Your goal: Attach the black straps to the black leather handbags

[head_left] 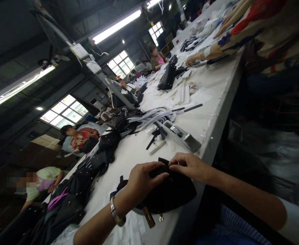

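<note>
A black handbag (pixel 175 192) with gold-coloured metal fittings lies at the near edge of the white table, under both my hands. My left hand (pixel 145 178), with a metal bangle at the wrist, pinches the bag's upper edge between thumb and fingers. Close beside it, my right hand (pixel 186 166) grips the same edge, thumb and fingertips pressed together. A short dark strip sticks up between the two hands. A gold-coloured metal clasp (pixel 148 217) hangs at the bag's lower side. My fingers partly hide the edge they hold.
Beyond the bag stands a metal tape dispenser (pixel 182 136) on the white table (pixel 203 117). White and black strips (pixel 154 115) lie behind it. Black bags (pixel 100 153) line the left side, and another black bag (pixel 168 75) stands farther back. Co-workers sit left; another person's arm (pixel 208 52) reaches in at right.
</note>
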The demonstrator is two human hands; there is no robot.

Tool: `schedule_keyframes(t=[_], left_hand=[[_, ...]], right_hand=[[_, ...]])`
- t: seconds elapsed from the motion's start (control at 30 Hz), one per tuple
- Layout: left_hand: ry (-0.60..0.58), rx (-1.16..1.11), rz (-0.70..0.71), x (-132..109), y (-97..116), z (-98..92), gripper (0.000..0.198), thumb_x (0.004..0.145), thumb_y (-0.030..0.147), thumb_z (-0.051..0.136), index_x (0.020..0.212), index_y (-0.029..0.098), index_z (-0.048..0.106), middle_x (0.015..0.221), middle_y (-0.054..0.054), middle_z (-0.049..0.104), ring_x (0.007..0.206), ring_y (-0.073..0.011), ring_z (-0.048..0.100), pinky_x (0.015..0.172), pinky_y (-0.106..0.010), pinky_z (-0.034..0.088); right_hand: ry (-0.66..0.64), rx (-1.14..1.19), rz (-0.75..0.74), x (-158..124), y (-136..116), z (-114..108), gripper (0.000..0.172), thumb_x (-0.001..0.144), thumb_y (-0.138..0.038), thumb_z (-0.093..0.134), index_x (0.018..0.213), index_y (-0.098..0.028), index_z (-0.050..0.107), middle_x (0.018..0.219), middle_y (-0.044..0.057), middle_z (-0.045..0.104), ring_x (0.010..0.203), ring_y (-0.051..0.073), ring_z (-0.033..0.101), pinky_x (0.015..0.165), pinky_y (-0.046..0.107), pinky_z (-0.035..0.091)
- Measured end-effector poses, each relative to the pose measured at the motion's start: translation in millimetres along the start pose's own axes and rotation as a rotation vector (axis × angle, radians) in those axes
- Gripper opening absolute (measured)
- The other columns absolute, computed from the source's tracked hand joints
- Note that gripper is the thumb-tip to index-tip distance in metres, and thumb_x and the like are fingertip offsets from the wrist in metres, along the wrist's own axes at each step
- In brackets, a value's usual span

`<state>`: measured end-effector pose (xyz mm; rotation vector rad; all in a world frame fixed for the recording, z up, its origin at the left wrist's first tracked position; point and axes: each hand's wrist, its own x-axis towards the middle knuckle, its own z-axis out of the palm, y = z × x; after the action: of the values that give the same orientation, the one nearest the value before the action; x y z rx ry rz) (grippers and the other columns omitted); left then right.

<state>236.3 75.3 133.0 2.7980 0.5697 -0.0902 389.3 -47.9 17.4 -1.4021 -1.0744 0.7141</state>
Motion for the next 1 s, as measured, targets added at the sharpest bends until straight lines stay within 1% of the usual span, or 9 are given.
schedule_keyframes(t=[0.27,0.43,0.47,0.53,0.6,0.63,0.7,0.8,1.0], left_hand=[[0.004,-0.124,-0.047,-1,2,-0.6,0.028,0.084,0.038,0.074,0.108,0.025,0.076,0.104,-0.001,0.079,0.093,-0.023,0.073,0.087,-0.03,0.054],[-0.004,-0.199,-0.074,1,4,-1.2,0.025,0.085,0.037,0.072,0.105,0.023,0.075,0.104,-0.003,0.078,0.097,-0.0229,0.071,0.09,-0.031,0.052],[-0.01,-0.222,-0.089,2,3,-1.2,0.026,0.085,0.039,0.071,0.105,0.022,0.074,0.102,-0.004,0.078,0.095,-0.0228,0.071,0.087,-0.03,0.053],[-0.031,-0.293,-0.191,6,2,-1.7,0.037,0.084,0.045,0.071,0.11,0.018,0.069,0.092,-0.005,0.077,0.081,-0.0208,0.07,0.073,-0.028,0.053],[-0.078,-0.392,-0.361,12,1,-3.4,0.051,0.081,0.05,0.072,0.117,0.015,0.062,0.08,-0.004,0.074,0.065,-0.0167,0.065,0.058,-0.025,0.047],[-0.118,-0.438,-0.428,15,0,-4.9,0.054,0.079,0.051,0.074,0.115,0.013,0.062,0.076,-0.003,0.071,0.06,-0.015,0.063,0.055,-0.023,0.044],[-0.218,-0.501,-0.461,19,1,-9.0,0.048,0.078,0.05,0.074,0.104,0.011,0.067,0.074,-0.002,0.068,0.062,-0.0134,0.061,0.057,-0.023,0.042],[-0.315,-0.54,-0.411,22,5,-15.5,0.038,0.076,0.048,0.075,0.086,0.011,0.07,0.072,-0.001,0.066,0.067,-0.0132,0.06,0.064,-0.024,0.043],[-0.277,-0.524,-0.49,18,18,-14.5,0.024,0.073,0.033,0.075,0.081,0.012,0.066,0.071,0.001,0.063,0.062,-0.0111,0.054,0.056,-0.022,0.037]], right_hand=[[0.002,0.043,-0.02,-2,0,4,0.021,0.084,-0.035,0.064,0.091,-0.02,0.077,0.087,0.004,0.071,0.082,0.02,0.065,0.075,0.032,0.048],[0.058,0.054,-0.012,-3,5,10,0.019,0.084,-0.036,0.065,0.092,-0.021,0.075,0.085,0.002,0.07,0.078,0.018,0.063,0.073,0.031,0.047],[0.071,0.055,-0.009,-3,6,11,0.019,0.084,-0.037,0.065,0.091,-0.021,0.074,0.084,0.002,0.07,0.077,0.018,0.062,0.073,0.031,0.047],[0.091,0.059,-0.005,-3,8,14,0.02,0.084,-0.039,0.066,0.089,-0.021,0.073,0.082,0.001,0.069,0.076,0.018,0.061,0.072,0.03,0.046],[0.105,0.064,0.001,-3,10,16,0.021,0.083,-0.04,0.067,0.088,-0.021,0.072,0.081,0.001,0.069,0.075,0.018,0.061,0.072,0.03,0.046],[0.108,0.07,0.004,-4,11,17,0.021,0.083,-0.041,0.067,0.087,-0.021,0.072,0.081,0.001,0.07,0.075,0.018,0.061,0.071,0.03,0.046],[0.11,0.082,0.008,-4,12,19,0.022,0.083,-0.042,0.067,0.085,-0.021,0.072,0.079,0.001,0.07,0.075,0.018,0.062,0.07,0.03,0.045],[0.112,0.097,0.012,-7,13,22,0.022,0.082,-0.043,0.068,0.083,-0.021,0.071,0.08,0.001,0.071,0.075,0.019,0.062,0.07,0.031,0.045],[0.118,0.136,0.022,-12,14,31,0.021,0.082,-0.043,0.067,0.084,-0.022,0.068,0.083,0.002,0.071,0.081,0.022,0.064,0.073,0.032,0.046]])
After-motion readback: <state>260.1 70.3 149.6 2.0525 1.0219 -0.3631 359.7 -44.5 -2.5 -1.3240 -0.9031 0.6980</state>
